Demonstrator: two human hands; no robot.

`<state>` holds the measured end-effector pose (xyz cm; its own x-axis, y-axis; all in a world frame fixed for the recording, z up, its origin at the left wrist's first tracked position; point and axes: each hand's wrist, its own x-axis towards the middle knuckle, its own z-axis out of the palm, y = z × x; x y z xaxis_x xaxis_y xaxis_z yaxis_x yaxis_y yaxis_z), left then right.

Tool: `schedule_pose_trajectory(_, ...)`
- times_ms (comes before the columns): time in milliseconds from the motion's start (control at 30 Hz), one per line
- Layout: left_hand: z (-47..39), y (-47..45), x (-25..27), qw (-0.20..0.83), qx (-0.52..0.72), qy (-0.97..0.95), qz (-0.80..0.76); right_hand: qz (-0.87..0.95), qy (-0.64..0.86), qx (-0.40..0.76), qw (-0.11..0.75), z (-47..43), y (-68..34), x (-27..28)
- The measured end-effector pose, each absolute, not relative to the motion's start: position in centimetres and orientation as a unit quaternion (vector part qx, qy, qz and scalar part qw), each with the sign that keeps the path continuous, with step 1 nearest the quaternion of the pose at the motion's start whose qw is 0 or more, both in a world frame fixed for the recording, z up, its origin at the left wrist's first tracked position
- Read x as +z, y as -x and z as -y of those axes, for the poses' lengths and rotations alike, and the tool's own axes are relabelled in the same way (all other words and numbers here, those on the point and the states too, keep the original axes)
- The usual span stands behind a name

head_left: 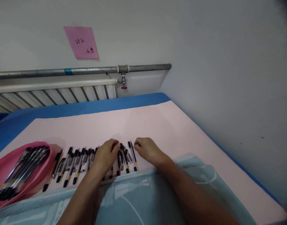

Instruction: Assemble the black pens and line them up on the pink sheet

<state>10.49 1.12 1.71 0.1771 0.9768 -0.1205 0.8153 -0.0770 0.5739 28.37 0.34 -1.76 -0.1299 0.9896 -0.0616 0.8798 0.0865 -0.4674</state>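
My left hand is over the row of pens, thumb and fingers curled together close to the top of a black-tipped pen. Whatever lies between those fingertips is too small to make out. My right hand is at the right end of the row with its fingers curled in. Just left of its fingertips lies a thin dark pen refill, beside another pen part. Clear-barrelled pens with black caps and loose caps lie side by side to the left, partly hidden by my left forearm.
A pink basin holding several pens stands at the left. Light blue patterned cloth covers the near edge of the pink tabletop. Behind are a radiator, a metal pipe with a valve, and a pink note. A wall borders the right.
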Motion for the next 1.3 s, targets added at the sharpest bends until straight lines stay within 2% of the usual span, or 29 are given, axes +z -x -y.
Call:
schedule_pose_trajectory(233,-1.1,-10.4,1.7,0.265,0.142,-0.721,-0.624,0.738,0.622,0.244,0.088,1.1,-28.7,-0.1)
schedule_pose_trajectory(500,-1.0,-10.4,1.8,0.26,0.141,-0.728,-0.618,0.729,0.639,0.196,0.15,0.3,-28.4,-0.9)
schedule_pose_trajectory(800,-1.2,-10.3,1.7,0.25,0.144,-0.726,-0.625,0.741,0.603,0.29,0.055,2.0,-28.5,1.5)
schedule_pose_trajectory(933,-1.1,-10.3,1.7,0.255,0.143,-0.726,-0.622,0.704,0.622,0.331,0.092,1.9,-28.9,1.8)
schedule_pose_trajectory(1133,-1.1,-10.2,1.7,0.251,0.15,-0.726,-0.623,0.679,0.652,0.268,0.207,0.7,-29.2,0.4)
schedule_pose_trajectory(1300,-1.0,-10.3,1.9,0.252,0.141,-0.727,-0.623,0.694,0.64,0.261,0.2,0.7,-29.0,-0.1)
